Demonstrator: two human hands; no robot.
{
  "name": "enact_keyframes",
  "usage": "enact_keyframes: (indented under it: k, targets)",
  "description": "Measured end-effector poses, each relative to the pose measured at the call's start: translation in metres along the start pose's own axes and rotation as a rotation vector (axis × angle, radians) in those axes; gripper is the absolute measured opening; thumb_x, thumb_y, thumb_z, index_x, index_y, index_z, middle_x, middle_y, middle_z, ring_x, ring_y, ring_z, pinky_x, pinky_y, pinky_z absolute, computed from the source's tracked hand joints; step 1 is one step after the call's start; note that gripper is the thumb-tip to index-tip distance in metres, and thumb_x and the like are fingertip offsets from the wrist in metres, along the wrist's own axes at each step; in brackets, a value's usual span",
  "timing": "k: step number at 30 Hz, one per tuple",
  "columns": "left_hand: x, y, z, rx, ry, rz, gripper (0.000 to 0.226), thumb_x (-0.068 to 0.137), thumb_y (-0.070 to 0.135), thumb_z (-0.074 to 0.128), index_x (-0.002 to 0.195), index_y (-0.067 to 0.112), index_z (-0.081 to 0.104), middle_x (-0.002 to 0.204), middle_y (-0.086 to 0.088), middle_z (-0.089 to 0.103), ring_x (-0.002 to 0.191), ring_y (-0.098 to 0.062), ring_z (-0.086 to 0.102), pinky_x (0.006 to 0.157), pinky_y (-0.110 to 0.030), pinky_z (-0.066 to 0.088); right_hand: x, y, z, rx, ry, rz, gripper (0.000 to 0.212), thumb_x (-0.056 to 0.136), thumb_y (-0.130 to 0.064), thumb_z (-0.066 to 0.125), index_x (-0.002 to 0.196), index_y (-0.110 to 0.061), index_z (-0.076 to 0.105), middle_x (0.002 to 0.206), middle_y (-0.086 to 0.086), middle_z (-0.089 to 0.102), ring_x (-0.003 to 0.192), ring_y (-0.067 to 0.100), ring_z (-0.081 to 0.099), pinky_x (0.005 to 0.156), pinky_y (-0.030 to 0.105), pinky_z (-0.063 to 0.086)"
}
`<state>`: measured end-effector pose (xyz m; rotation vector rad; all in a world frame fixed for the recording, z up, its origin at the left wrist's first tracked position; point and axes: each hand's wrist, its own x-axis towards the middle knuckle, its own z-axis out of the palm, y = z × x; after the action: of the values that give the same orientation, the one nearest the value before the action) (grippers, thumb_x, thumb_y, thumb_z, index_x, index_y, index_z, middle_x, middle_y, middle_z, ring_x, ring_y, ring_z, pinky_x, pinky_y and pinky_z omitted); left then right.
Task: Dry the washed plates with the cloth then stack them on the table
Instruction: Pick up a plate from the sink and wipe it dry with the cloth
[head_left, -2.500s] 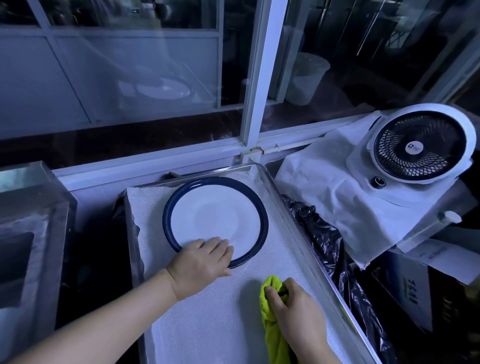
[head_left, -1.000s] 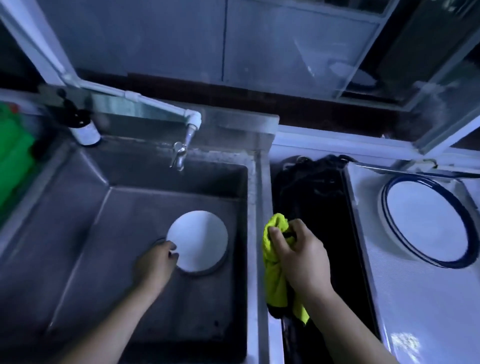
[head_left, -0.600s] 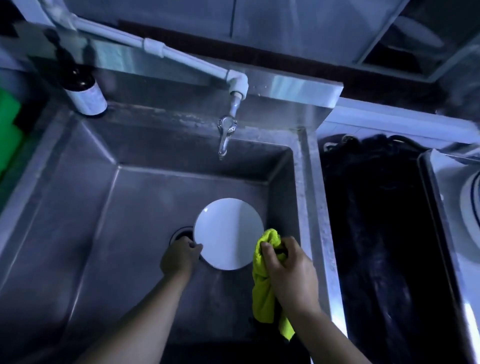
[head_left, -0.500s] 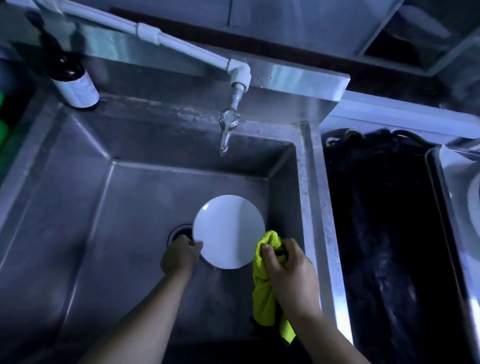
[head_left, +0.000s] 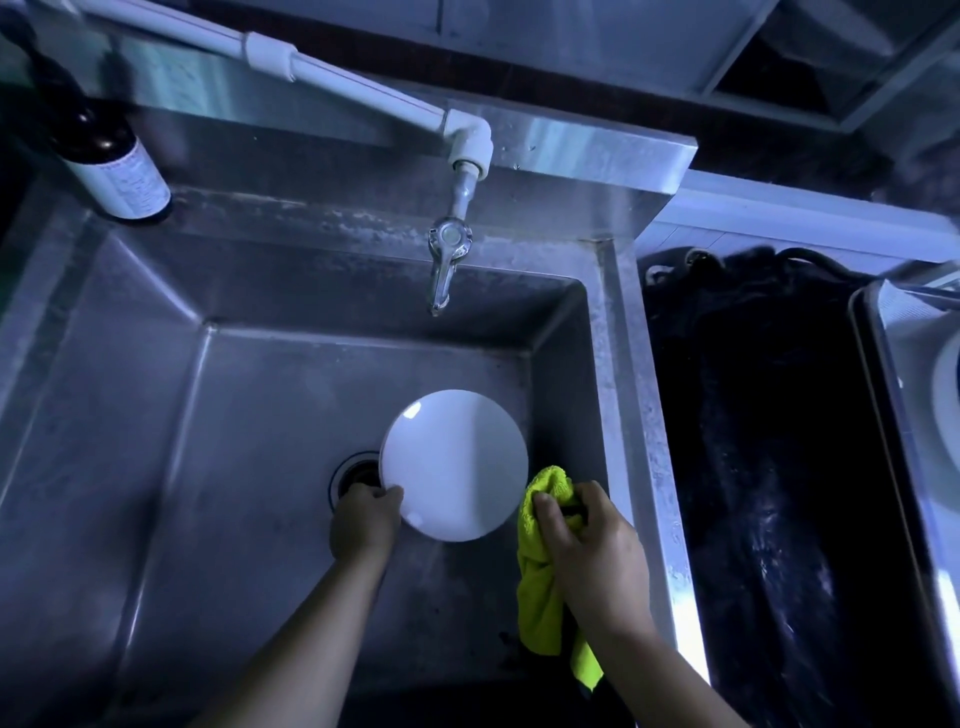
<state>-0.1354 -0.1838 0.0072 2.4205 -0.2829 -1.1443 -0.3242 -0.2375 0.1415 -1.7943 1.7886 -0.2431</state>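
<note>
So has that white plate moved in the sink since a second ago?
Yes. The white plate, held by the left hand, is now right of the drain it covered then.

My left hand (head_left: 365, 521) grips the near-left rim of a white plate (head_left: 455, 465) inside the steel sink (head_left: 156, 415). Just right, my right hand (head_left: 592, 551) clutches a yellow-green cloth (head_left: 540, 587) beneath the tap (head_left: 447, 260).

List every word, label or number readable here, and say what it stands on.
Label on the bottle: rows of fine print, too small and blurred to read.
No other text shows: none on the plate, cloth, tap or sink.
</note>
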Motion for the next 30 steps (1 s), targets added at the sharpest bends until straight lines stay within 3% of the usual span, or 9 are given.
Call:
enact_keyframes:
  k: [6, 8, 10, 12, 15, 19, 23, 26, 30]
  targets:
    - [-0.009, 0.013, 0.005, -0.485, -0.086, -0.147, 0.015, 0.088, 0.008, 0.051, 0.075, 0.000, 0.053, 0.075, -0.010, 0.054, 0.069, -0.025, 0.048, 0.055, -0.027, 0.030, -0.002, 0.001, -0.003, -0.014, 0.020, 0.010, 0.036, 0.085, -0.052, 0.058, 0.070, -0.024, 0.041, 0.061, -0.006, 0.052, 0.059, 0.005, 0.050, 0.047, 0.024, 0.030]
    - [-0.009, 0.019, 0.006, -0.575, -0.134, -0.161, 0.020, 0.092, 0.013, 0.054, 0.102, -0.003, 0.061, 0.098, -0.015, 0.061, 0.081, -0.027, 0.055, 0.062, -0.029, 0.040, -0.002, 0.002, -0.005, -0.015, 0.025, 0.016, 0.036, 0.085, -0.053, 0.058, 0.071, -0.023, 0.043, 0.059, -0.006, 0.051, 0.059, 0.008, 0.051, 0.048, 0.028, 0.033]
    - [-0.008, 0.022, 0.006, -0.605, -0.179, -0.144, 0.037, 0.097, 0.023, 0.053, 0.126, -0.001, 0.055, 0.114, -0.014, 0.059, 0.093, -0.028, 0.055, 0.070, -0.032, 0.044, -0.003, 0.002, -0.007, -0.012, 0.038, 0.018, 0.036, 0.085, -0.053, 0.058, 0.072, -0.022, 0.044, 0.059, -0.006, 0.052, 0.060, 0.012, 0.053, 0.049, 0.029, 0.033]
    - [-0.008, 0.026, 0.006, -0.571, -0.190, -0.119, 0.043, 0.100, 0.028, 0.049, 0.131, -0.001, 0.052, 0.114, -0.012, 0.058, 0.093, -0.027, 0.053, 0.061, -0.029, 0.042, -0.005, 0.001, -0.009, -0.016, 0.055, 0.012, 0.037, 0.085, -0.054, 0.057, 0.071, -0.023, 0.043, 0.059, -0.005, 0.052, 0.060, 0.011, 0.052, 0.048, 0.029, 0.032]
    - [-0.012, 0.027, -0.002, -0.523, -0.129, -0.037, 0.037, 0.099, 0.029, 0.046, 0.116, -0.001, 0.061, 0.110, -0.015, 0.065, 0.087, -0.028, 0.056, 0.059, -0.027, 0.040, -0.007, 0.000, -0.012, 0.025, 0.074, -0.001, 0.040, 0.085, -0.053, 0.059, 0.067, -0.024, 0.039, 0.057, -0.005, 0.049, 0.057, 0.011, 0.050, 0.048, 0.030, 0.033]
    - [-0.034, 0.024, -0.039, -0.492, -0.023, 0.148, 0.026, 0.097, 0.034, 0.047, 0.084, 0.017, 0.062, 0.093, -0.009, 0.068, 0.086, -0.032, 0.063, 0.076, -0.040, 0.052, -0.003, -0.004, -0.024, 0.135, 0.065, 0.059, 0.041, 0.083, -0.057, 0.056, 0.067, -0.022, 0.043, 0.057, -0.004, 0.051, 0.055, 0.010, 0.050, 0.049, 0.027, 0.036]
    - [-0.069, 0.021, -0.092, -0.375, 0.177, 0.414, 0.042, 0.099, 0.032, 0.050, 0.060, 0.022, 0.038, 0.051, 0.011, 0.045, 0.059, -0.021, 0.043, 0.056, -0.035, 0.033, 0.002, -0.013, -0.041, 0.320, -0.019, 0.158, 0.042, 0.080, -0.058, 0.061, 0.075, -0.017, 0.055, 0.067, -0.001, 0.060, 0.061, 0.011, 0.057, 0.049, 0.021, 0.038]
    - [-0.099, 0.024, -0.132, -0.326, 0.274, 0.551, 0.042, 0.098, 0.034, 0.050, 0.058, 0.027, 0.038, 0.046, 0.010, 0.041, 0.051, -0.013, 0.036, 0.051, -0.034, 0.028, 0.002, -0.030, -0.053, 0.442, -0.138, 0.192, 0.038, 0.074, -0.050, 0.074, 0.086, -0.017, 0.060, 0.078, 0.002, 0.067, 0.070, 0.016, 0.065, 0.057, 0.027, 0.047]
    - [-0.145, 0.037, -0.178, -0.308, 0.389, 0.721, 0.030, 0.088, 0.045, 0.044, 0.061, 0.031, 0.046, 0.052, 0.011, 0.050, 0.050, -0.007, 0.042, 0.052, -0.032, 0.029, -0.001, -0.060, -0.069, 0.645, -0.290, 0.124, 0.030, 0.072, -0.021, 0.081, 0.093, -0.018, 0.061, 0.078, 0.005, 0.071, 0.065, 0.018, 0.070, 0.053, 0.028, 0.054]
